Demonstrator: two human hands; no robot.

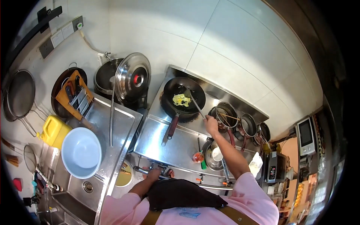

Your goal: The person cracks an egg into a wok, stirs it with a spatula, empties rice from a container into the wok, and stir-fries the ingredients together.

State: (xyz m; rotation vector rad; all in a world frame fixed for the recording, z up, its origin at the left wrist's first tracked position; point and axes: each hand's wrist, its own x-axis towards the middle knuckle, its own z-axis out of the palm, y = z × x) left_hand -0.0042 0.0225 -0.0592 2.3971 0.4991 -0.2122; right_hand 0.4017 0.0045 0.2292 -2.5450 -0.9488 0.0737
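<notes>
The spatula (197, 105) is gripped by the right hand (211, 124); the egg (180, 100) should be nudged softly. The left hand's (152, 175) grip can't be told.

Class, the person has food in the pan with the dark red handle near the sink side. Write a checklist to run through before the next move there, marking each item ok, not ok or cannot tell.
1. Right hand gripping the long-handled utensil: ok.
2. Utensil's head inside the pan, by the food: ok.
3. Yellow, egg-like food lying within the pan: ok.
4. Pan handle held steady: not ok; neither hand is on it.
5. Left hand turning a control at the stove's front: cannot tell; the hand is there, but its fingers are unclear.
6. Flame lit under the pan: cannot tell; the pan hides it.
</notes>
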